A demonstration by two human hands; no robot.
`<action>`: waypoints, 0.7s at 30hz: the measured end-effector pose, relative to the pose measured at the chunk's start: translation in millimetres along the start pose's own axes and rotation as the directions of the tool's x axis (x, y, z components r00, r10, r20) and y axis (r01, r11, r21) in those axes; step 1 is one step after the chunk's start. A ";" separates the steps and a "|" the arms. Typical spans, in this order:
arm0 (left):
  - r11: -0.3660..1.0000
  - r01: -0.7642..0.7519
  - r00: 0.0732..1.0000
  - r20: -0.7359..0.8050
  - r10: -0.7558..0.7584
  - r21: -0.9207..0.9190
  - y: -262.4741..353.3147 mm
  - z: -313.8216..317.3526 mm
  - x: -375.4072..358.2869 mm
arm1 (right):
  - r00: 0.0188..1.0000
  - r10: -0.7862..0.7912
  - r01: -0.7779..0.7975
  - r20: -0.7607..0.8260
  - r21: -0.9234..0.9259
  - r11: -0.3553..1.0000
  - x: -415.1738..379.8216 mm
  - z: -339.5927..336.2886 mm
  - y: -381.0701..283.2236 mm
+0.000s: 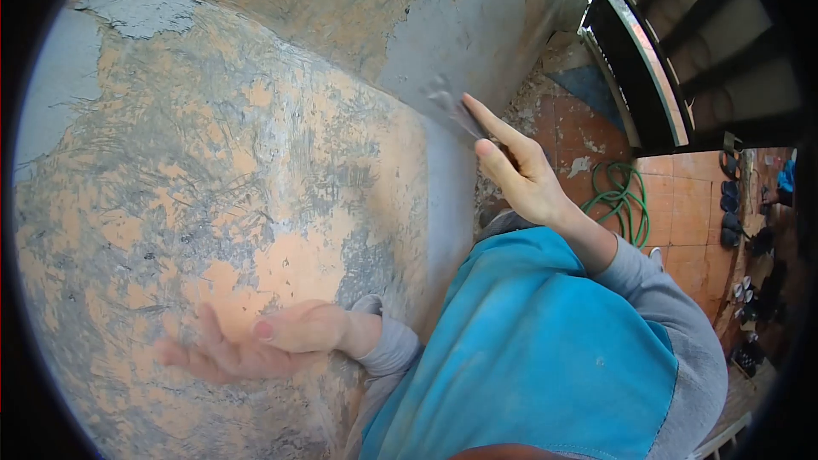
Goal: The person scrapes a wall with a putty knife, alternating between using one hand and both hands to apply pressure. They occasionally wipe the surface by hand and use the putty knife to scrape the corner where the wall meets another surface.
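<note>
In the head view, my right hand (527, 177) grips a scraper (461, 114) with a dark handle and a grey blade, its tip smeared by motion. The blade is close to the wall's corner band; whether it touches cannot be told. My left hand (277, 342) holds nothing, its fingers spread and somewhat blurred in front of the wall (256, 170). That wall is patchy, with peach paint, grey scratched areas and bare plaster. A smooth grey strip (449, 196) runs along its edge on the right.
A coiled green hose (626, 196) lies on the orange tile floor (686, 204). Several dark shoes (730, 204) line the right side. At the upper right stands a dark door or gate (639, 60). Flaked debris (511, 140) litters the wall's base.
</note>
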State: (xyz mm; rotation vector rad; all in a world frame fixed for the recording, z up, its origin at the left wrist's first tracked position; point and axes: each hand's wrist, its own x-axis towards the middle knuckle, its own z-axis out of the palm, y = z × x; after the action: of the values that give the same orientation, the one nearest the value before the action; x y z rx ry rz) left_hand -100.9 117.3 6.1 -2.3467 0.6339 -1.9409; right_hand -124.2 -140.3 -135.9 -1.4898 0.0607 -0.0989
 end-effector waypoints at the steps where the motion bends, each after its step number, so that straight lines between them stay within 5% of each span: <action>1: 1.000 -0.017 1.000 -0.018 0.018 0.024 -7.8 -3.6 5.2 | 0.987 0.151 -0.150 -0.049 0.042 0.988 -11.7 -15.0 13.1; 3: 0.994 0.038 0.999 -0.029 -0.036 0.099 -0.8 1.6 7.5 | 0.957 0.257 -0.267 -0.135 -0.061 0.962 -33.2 -42.4 19.7; 6: 0.912 0.156 0.982 0.035 -0.183 0.379 21.1 43.6 11.3 | 0.946 0.275 -0.275 -0.175 0.020 0.961 -50.8 -70.8 40.2; 9: 0.793 0.195 0.885 0.246 -0.396 0.577 48.6 99.1 -21.9 | 0.942 0.310 -0.311 -0.128 0.014 0.950 -40.6 -84.9 36.5; 11: 0.843 -0.010 0.742 0.569 -0.354 0.538 70.1 135.7 -75.5 | 0.961 0.272 -0.274 -0.050 -0.052 0.960 -20.3 -96.5 31.5; 12: 0.904 -0.120 0.482 0.820 -0.308 0.410 90.1 145.0 -85.2 | 0.966 0.259 -0.260 -0.014 -0.091 0.961 -9.8 -103.4 27.0; 14: 0.976 -0.208 0.316 0.949 0.009 0.060 126.4 168.4 -162.8 | 0.973 0.217 -0.197 0.073 -0.218 0.956 9.2 -120.4 6.9; 15: 0.988 -0.027 -0.150 0.978 0.145 -0.150 137.0 172.7 -209.0 | 0.973 0.207 -0.173 0.106 -0.263 0.949 18.5 -128.6 -1.2; 16: 0.962 0.248 -0.581 0.776 0.245 -0.119 147.6 177.2 -254.9 | 0.973 0.187 -0.139 0.135 -0.302 0.943 31.1 -135.8 -11.5; 17: 0.918 0.390 -0.576 0.796 0.187 0.067 157.8 159.5 -327.3 | 0.968 0.205 -0.154 0.147 -0.299 0.942 38.0 -141.0 -27.8; 18: 0.864 0.377 -0.753 0.653 0.077 0.333 166.2 138.1 -288.6 | 0.976 0.157 -0.112 0.148 -0.277 0.954 46.0 -151.0 -28.6; 19: 0.820 0.369 -0.801 0.597 0.043 0.437 176.0 125.1 -311.6 | 0.982 0.111 -0.071 0.149 -0.252 0.965 53.3 -161.8 -26.9; 21: 0.538 0.624 -0.664 0.748 -0.018 0.567 185.8 86.5 -376.3 | 0.983 0.085 -0.042 0.161 -0.258 0.965 63.9 -184.7 -24.7</action>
State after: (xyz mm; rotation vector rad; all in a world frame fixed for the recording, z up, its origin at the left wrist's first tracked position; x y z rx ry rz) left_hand -124.5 50.0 -416.4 -3.2594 -0.5763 1.5347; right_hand -80.2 -331.9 -124.9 -1.7451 -0.0187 0.0930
